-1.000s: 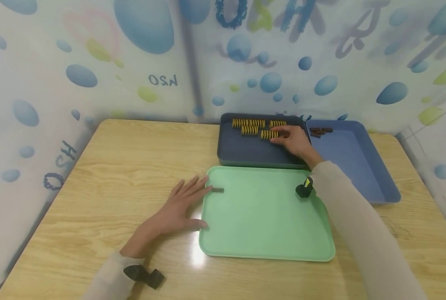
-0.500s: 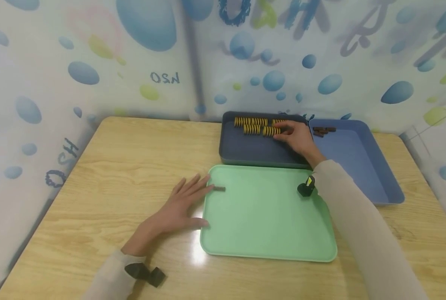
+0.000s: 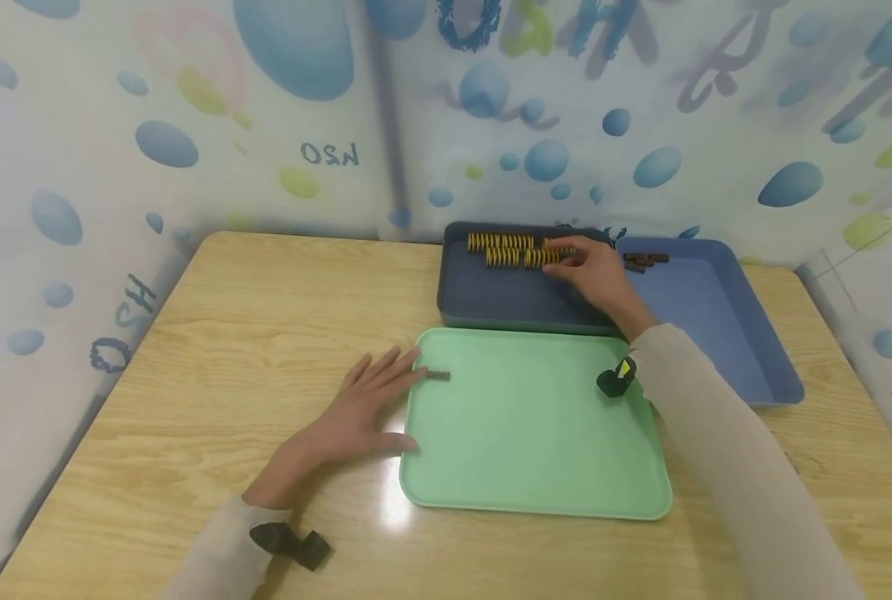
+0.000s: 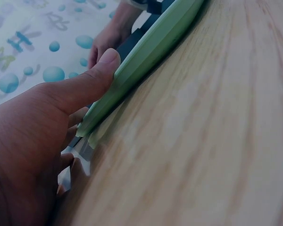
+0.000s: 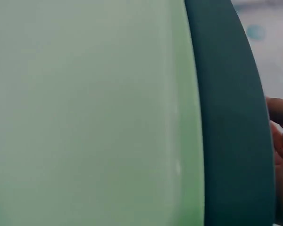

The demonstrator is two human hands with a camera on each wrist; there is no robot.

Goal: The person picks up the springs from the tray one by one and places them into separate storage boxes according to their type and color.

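In the head view my left hand (image 3: 348, 417) lies with fingers spread at the left edge of the green tray (image 3: 536, 433). Its thumb (image 4: 96, 77) touches the tray's outer side in the left wrist view. Right by the index fingertip, a small dark spring (image 3: 438, 376) lies in the green tray. My right hand (image 3: 596, 271) reaches into the dark tray (image 3: 491, 304) and pinches the right end of a yellow spring (image 3: 539, 258) between thumb and fingers. Several more yellow springs (image 3: 502, 257) lie beside it; one behind is partly hidden by the fingers.
A blue tray (image 3: 716, 325) stands at the right, with several small brown springs (image 3: 644, 259) in its back left corner. The dark tray sits directly behind the green one. A patterned wall covering (image 3: 266, 167) rises at the wooden table's (image 3: 266, 308) back edge.
The pinched yellow spring has shifted slightly back, closer into line with the yellow spring to its left. My left hand has stayed in place. The head view has moved a little.
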